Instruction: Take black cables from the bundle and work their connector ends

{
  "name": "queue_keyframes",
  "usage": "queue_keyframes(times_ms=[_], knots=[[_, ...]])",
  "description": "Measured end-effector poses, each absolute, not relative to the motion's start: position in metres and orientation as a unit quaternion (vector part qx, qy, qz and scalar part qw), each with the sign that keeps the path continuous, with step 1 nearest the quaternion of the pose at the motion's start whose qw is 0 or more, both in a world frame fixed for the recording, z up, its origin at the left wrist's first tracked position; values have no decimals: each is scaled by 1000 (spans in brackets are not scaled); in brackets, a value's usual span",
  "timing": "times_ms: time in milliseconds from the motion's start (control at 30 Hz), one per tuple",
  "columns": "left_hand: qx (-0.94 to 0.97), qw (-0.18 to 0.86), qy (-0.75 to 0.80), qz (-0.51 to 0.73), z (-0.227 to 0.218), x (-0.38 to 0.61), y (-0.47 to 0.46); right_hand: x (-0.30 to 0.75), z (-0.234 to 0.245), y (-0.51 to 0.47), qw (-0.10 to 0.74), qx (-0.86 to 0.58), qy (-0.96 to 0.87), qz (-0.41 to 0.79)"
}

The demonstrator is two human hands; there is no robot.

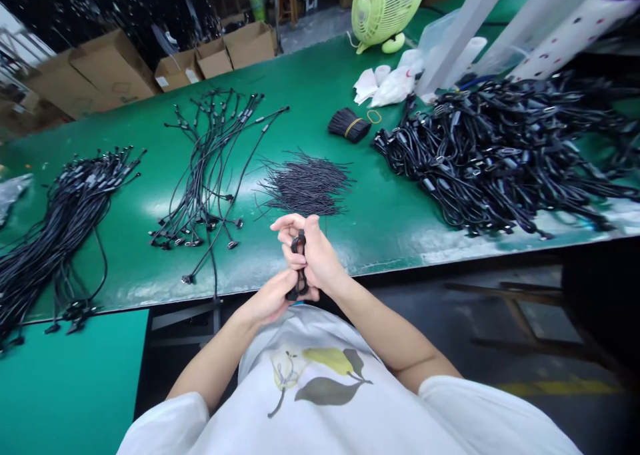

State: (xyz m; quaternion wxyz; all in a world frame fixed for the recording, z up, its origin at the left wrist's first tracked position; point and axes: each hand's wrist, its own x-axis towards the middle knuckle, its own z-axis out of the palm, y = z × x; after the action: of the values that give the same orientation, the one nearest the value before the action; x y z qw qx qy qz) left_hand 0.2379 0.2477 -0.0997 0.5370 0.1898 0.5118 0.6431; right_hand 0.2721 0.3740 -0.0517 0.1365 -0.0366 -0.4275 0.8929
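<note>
We have both hands drawn in close together just off the near edge of the table (125,268), with a small black cable loop (299,268) pinched upright between them, over the chest of our white T-shirt (310,402). Our right hand (320,255) sits higher and curls around the upper part of the loop, while our left hand (271,298) closes on its lower part from below; the fingers overlap so much that we cannot tell exactly which ones grip where. Neither hand is spread. Ahead of us, the green table carries a long bundle of black cables (65,222) on the left and a looser fan of black cables with small connectors (210,168) beside it. Straight ahead lies a flat pile of thin black wires (305,185), and just beyond that sits a short wire bundle (349,125) tied with a yellow rubber band, with a loose rubber band (374,116) just beside it. A large tangled heap of black cables (500,155) covers the right side, near white plastic bags (387,85) and a lime-green fan (385,8). Cardboard boxes (115,68) stand past the far edge.
</note>
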Motion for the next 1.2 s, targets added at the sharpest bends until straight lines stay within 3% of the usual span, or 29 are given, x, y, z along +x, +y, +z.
queue_keyframes(times_ms=[133, 200, 267, 333, 400, 500, 600, 700, 800, 933, 1033, 1100, 1200], knots=[[102, 633, 397, 657, -82, 242, 252, 270, -55, 377, 108, -41, -419, 901], [94, 648, 394, 644, -77, 243, 253, 270, -57, 384, 97, -47, -406, 908], [132, 619, 452, 628, -79, 240, 252, 275, -57, 396, 144, -60, -464, 872], [187, 556, 536, 607, -86, 235, 249, 285, -56, 409, 227, -35, -624, 747], [226, 508, 596, 579, -94, 227, 244, 298, -56, 420, 257, 59, -806, 530], [269, 525, 613, 525, -100, 219, 235, 317, -68, 422, 190, 204, -935, 220], [314, 546, 618, 470, -98, 220, 229, 330, -88, 411, 100, 229, -963, 97], [434, 449, 690, 367, -95, 226, 223, 338, -98, 402, -41, 189, -969, 156], [610, 314, 696, 213, -97, 231, 215, 342, -92, 398, -214, 139, -903, 345], [722, 278, 613, 161, -101, 236, 206, 345, -88, 393, -373, 92, -743, 549], [720, 254, 624, 167, -105, 235, 205, 347, -99, 388, -334, 90, -777, 527], [684, 223, 675, 161, -108, 230, 207, 347, -108, 387, -249, 91, -851, 454], [623, 197, 745, 136, -110, 219, 211, 345, -118, 388, -81, 94, -960, 251]])
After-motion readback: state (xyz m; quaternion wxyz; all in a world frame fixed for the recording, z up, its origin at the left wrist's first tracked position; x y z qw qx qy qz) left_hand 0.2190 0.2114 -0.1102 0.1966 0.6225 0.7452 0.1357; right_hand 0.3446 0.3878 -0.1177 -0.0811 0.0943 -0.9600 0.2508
